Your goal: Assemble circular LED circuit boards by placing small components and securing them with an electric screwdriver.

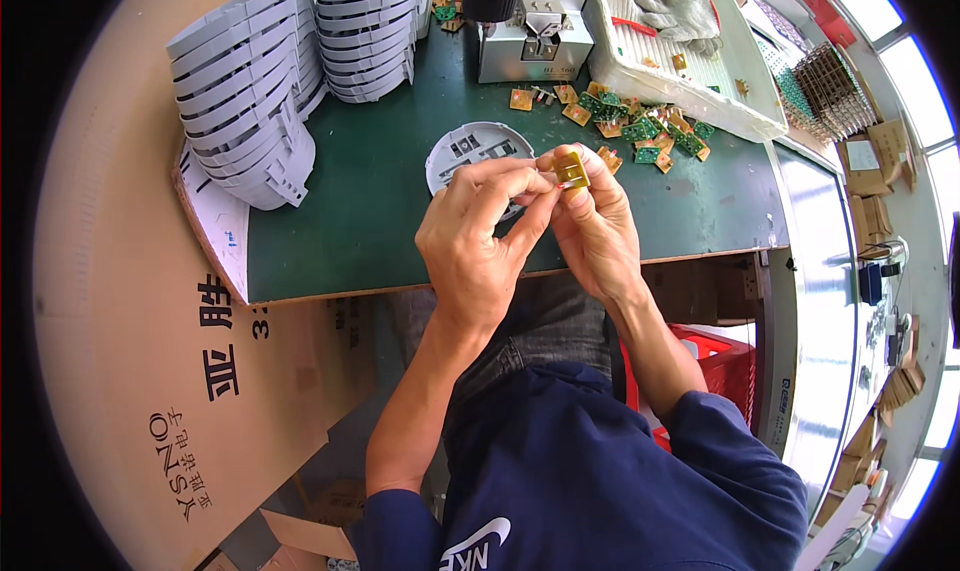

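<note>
My right hand (600,233) pinches a small yellow-brown circuit board (573,171) between thumb and fingers, raised above the near edge of the table. My left hand (472,233) is closed at the board's left side, thumb and fingertips pressed together. Something tiny and reddish shows at those fingertips, too small to name. Behind my hands, a round grey plastic housing (466,143) with slots and moulded ribs lies on the green table; my fingers cover part of it. Several loose circuit boards (650,129), green or copper-brown, are heaped just beyond my right hand.
Tall stacks of grey plastic housings (235,91) stand at the left. At the back is a metal benchtop machine (540,51) with a black cylinder above it. A white tray (735,116) holding a grey glove (670,11) sits back right. Cardboard (150,351) borders the table's left side.
</note>
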The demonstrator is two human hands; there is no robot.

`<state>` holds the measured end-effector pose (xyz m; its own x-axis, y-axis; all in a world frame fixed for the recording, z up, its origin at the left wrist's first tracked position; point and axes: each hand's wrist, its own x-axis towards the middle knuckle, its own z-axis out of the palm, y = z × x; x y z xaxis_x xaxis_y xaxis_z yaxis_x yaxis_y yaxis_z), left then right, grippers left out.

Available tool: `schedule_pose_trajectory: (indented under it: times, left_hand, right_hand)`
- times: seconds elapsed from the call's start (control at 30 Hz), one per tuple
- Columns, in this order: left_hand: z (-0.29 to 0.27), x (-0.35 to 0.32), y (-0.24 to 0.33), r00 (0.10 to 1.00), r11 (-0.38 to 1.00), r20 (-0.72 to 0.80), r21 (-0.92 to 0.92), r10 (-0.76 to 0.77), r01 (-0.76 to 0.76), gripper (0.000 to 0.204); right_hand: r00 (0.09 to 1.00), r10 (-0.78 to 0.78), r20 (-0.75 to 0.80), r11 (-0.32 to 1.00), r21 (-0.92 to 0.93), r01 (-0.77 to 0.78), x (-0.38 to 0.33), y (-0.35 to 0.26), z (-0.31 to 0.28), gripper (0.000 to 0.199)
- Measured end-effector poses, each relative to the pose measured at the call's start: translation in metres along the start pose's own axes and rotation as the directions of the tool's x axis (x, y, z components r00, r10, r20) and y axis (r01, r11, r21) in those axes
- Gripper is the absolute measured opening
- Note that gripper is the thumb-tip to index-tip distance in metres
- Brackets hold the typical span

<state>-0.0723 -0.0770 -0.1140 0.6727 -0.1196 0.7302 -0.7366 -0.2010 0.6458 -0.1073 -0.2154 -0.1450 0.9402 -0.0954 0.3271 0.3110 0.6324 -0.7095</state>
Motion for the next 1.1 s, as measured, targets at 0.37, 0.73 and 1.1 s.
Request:
schedule_pose_trajectory:
  times: [0.37, 0.73, 1.1]
  left_hand:
    - [-0.029, 0.002, -0.012, 0.993, 0.998, 0.11, 0.057, -0.046, 0.04, 0.055]
    - [-0.03, 0.002, -0.04, 0.88, 0.94, 0.384, 0.298, -0.279, 0.168, 0.117]
    - [-0.042, 0.008, -0.046, 0.85, 0.947, 0.422, 0.197, -0.316, 0.255, 0.11]
  right_hand:
    - [0.999, 0.027, 0.018, 0.98, -0.198, -0.023, 0.005, -0.014, -0.008, 0.043]
    - [0.968, 0.009, 0.252, 0.092, -0.964, 0.25, 0.078, -0.021, -0.007, 0.03]
    - [0.907, 0.114, 0.405, -0.048, -0.91, 0.412, 0.09, -0.004, -0.005, 0.028]
